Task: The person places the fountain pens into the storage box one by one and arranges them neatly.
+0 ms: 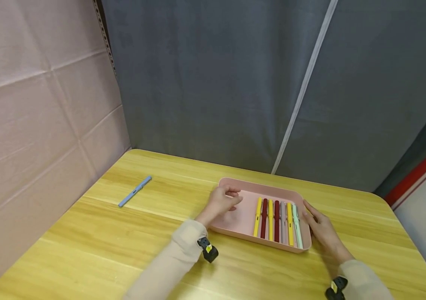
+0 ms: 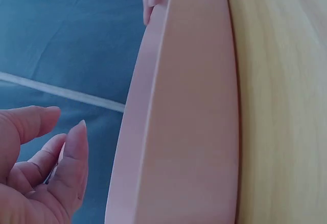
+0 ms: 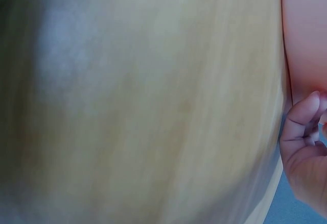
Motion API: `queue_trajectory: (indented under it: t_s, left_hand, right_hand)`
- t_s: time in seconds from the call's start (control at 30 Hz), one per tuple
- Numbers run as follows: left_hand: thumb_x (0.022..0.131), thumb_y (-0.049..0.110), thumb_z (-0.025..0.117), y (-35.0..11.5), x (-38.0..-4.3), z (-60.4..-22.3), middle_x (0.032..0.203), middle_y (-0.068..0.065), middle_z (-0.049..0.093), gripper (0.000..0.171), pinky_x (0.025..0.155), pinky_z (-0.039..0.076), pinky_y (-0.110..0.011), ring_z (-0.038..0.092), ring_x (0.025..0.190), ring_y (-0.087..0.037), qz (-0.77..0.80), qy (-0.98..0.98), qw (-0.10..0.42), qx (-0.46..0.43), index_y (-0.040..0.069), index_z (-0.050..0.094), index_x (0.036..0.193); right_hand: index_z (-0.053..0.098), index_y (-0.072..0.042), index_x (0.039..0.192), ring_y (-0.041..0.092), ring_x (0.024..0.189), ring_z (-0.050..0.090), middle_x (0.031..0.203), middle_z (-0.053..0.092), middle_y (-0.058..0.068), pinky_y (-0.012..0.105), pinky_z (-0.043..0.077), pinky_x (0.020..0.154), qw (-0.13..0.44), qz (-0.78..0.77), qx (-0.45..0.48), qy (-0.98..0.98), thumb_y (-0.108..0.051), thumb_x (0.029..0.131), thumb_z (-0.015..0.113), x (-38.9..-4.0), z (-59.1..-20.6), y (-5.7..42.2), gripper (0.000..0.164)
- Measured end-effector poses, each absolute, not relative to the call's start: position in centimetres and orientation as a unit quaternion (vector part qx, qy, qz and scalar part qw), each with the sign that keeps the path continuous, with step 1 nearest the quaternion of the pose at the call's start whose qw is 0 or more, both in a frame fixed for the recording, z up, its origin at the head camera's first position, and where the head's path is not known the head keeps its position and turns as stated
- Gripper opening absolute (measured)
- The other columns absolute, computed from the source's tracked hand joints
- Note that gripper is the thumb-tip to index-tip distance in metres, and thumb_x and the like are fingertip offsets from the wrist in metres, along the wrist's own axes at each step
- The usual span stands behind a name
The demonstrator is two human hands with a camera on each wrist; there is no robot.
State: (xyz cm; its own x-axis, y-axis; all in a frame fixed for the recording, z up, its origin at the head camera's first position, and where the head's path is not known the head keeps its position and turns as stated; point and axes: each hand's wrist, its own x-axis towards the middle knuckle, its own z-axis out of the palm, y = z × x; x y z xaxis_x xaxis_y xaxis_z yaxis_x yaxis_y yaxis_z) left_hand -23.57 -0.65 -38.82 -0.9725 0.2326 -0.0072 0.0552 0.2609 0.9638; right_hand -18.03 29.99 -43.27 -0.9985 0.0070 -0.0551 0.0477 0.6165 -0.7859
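Observation:
My left hand [image 1: 223, 203] hovers over the left part of a shallow pink tray [image 1: 240, 212], its fingers loosely bent with nothing between them; the left wrist view shows its thumb and fingertips apart, beside the tray wall [image 2: 191, 101]. At the tray's right rim, my right hand [image 1: 323, 228] holds the edge, with fingertips [image 3: 306, 106] against the wall in the right wrist view. Inside the tray's right half several capped pens lie side by side: yellow pens [image 1: 257, 216], dark red pens [image 1: 264, 218], a greyish pen [image 1: 283, 223] and a mint green pen [image 1: 297, 227].
A blue capped pen [image 1: 135, 191] lies slantwise on the wooden table [image 1: 96, 250], left of the tray. Behind the table hangs a dark grey curtain [image 1: 205, 83] with a pale strip. A pinkish sheet [image 1: 40, 146] borders the left side.

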Motion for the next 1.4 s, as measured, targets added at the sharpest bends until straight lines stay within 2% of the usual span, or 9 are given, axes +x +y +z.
queue_trajectory:
  t_s: [0.03,0.17,0.37,0.57,0.73,1.03,1.2,1.3,1.4]
  left_hand:
    - [0.085,0.012,0.069,-0.9,-23.6,-38.7,0.096,-0.01,0.062,0.032,0.064,0.057,-0.026,0.063,0.076,-0.015,0.602,0.791,0.072,0.087,-0.003,0.062,0.112]
    - [0.085,0.012,0.069,-1.8,-23.8,-38.4,0.098,-0.011,0.063,0.032,0.065,0.057,-0.026,0.064,0.079,-0.017,0.604,0.791,0.066,0.072,-0.001,0.062,0.113]
    - [0.086,0.011,0.068,-3.0,-23.7,-38.1,0.101,-0.012,0.063,0.033,0.069,0.057,-0.028,0.065,0.084,-0.02,0.612,0.786,0.062,0.068,-0.002,0.061,0.115]
    - [0.087,0.011,0.067,-4.4,-24.2,-38.0,0.102,-0.012,0.063,0.032,0.07,0.057,-0.027,0.065,0.087,-0.023,0.598,0.798,0.051,0.056,0.001,0.061,0.116]
    - [0.087,0.01,0.066,-5.9,-24.6,-38.3,0.104,-0.013,0.063,0.03,0.071,0.057,-0.03,0.064,0.086,-0.018,0.591,0.804,0.034,0.056,0.001,0.062,0.115]
    - [0.087,0.007,0.065,-8.1,-25.1,-39.0,0.104,-0.013,0.063,0.03,0.071,0.056,-0.03,0.064,0.087,-0.018,0.593,0.804,0.023,0.039,-0.002,0.062,0.115]
    - [0.087,0.008,0.066,-9.3,-25.1,-39.2,0.105,-0.013,0.063,0.032,0.072,0.056,-0.029,0.063,0.09,-0.019,0.586,0.81,0.022,0.028,-0.002,0.061,0.116]
    - [0.087,0.009,0.066,-10.1,-25.2,-39.3,0.106,-0.012,0.062,0.033,0.072,0.056,-0.028,0.063,0.09,-0.019,0.579,0.815,0.022,0.024,-0.001,0.061,0.118]
    - [0.087,0.01,0.066,-11.0,-25.3,-39.4,0.106,-0.012,0.062,0.034,0.071,0.055,-0.028,0.062,0.089,-0.019,0.571,0.82,0.02,0.023,-0.001,0.06,0.118]
  right_hand:
    - [0.013,-0.009,0.15,0.041,0.135,0.025,0.149,0.019,0.031,0.04,0.036,0.101,0.023,-0.434,0.013,0.901,-0.038,0.102,0.033,-18.0,-43.2,30.0,0.06]
    - [0.014,-0.008,0.15,0.04,0.132,0.028,0.148,0.021,0.031,0.034,0.037,0.098,0.02,-0.432,0.013,0.901,-0.037,0.102,0.033,-18.0,-43.2,30.1,0.059]
    - [0.012,-0.008,0.15,0.043,0.135,0.022,0.149,0.018,0.032,0.053,0.028,0.105,0.026,-0.448,0.015,0.893,-0.036,0.103,0.033,-17.9,-43.1,30.0,0.059]
    - [0.013,-0.01,0.151,0.038,0.131,0.029,0.149,0.018,0.032,0.011,0.035,0.082,0.028,-0.441,0.019,0.897,-0.037,0.102,0.033,-17.8,-43.0,30.0,0.059]
    - [0.014,-0.009,0.15,0.037,0.129,0.031,0.149,0.018,0.032,0.005,0.031,0.073,0.027,-0.446,0.017,0.894,-0.038,0.102,0.033,-17.8,-43.0,30.0,0.06]
    - [0.017,-0.009,0.15,0.012,0.094,0.047,0.145,0.028,0.033,0.015,0.04,0.067,0.019,-0.44,0.018,0.897,-0.037,0.102,0.035,-17.9,-43.1,30.1,0.058]
    - [0.015,-0.01,0.15,0.027,0.108,0.044,0.146,0.026,0.032,0.016,0.039,0.072,0.024,-0.432,0.022,0.901,-0.038,0.102,0.033,-18.0,-43.0,30.0,0.059]
    - [0.013,-0.009,0.15,0.04,0.123,0.039,0.148,0.022,0.032,0.034,0.044,0.093,0.028,-0.438,0.021,0.898,-0.038,0.102,0.034,-18.0,-42.9,30.0,0.06]
    - [0.011,-0.009,0.15,0.045,0.137,0.019,0.15,0.015,0.031,0.054,0.026,0.108,0.036,-0.447,0.022,0.894,-0.038,0.102,0.034,-18.0,-42.9,30.0,0.061]
